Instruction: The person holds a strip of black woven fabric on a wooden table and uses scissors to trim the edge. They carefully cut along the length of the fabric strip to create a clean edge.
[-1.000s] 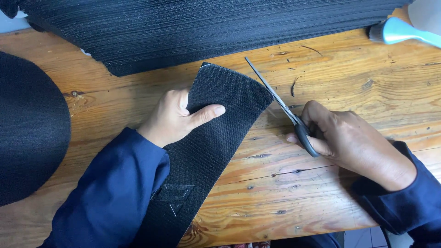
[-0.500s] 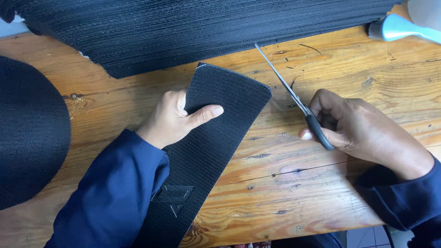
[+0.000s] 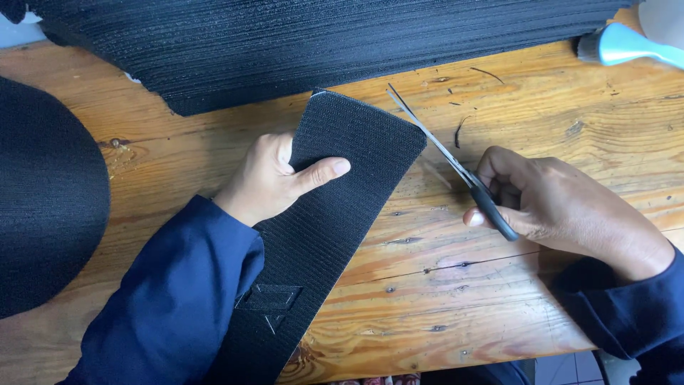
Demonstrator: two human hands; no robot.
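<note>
A wide black woven strap [image 3: 342, 192] lies diagonally on the wooden table [image 3: 499, 285], its rounded end pointing up and right. My left hand [image 3: 274, 178] grips the strap's left edge, thumb pressed flat on top. My right hand [image 3: 548, 199] holds black-handled scissors [image 3: 449, 160]. Their thin blades point up and left, with the tips beside the strap's upper right corner. The blades look nearly together and do not touch the strap.
A thick stack of black ribbed material [image 3: 306, 43] runs along the far edge. A large black rounded piece [image 3: 43, 192] lies at the left. A light blue handled tool [image 3: 627, 46] rests at the far right. Small black thread scraps [image 3: 463, 128] dot the wood.
My right hand moved right with the scissors, then came back left toward the strap's corner. My left hand stayed on the strap.
</note>
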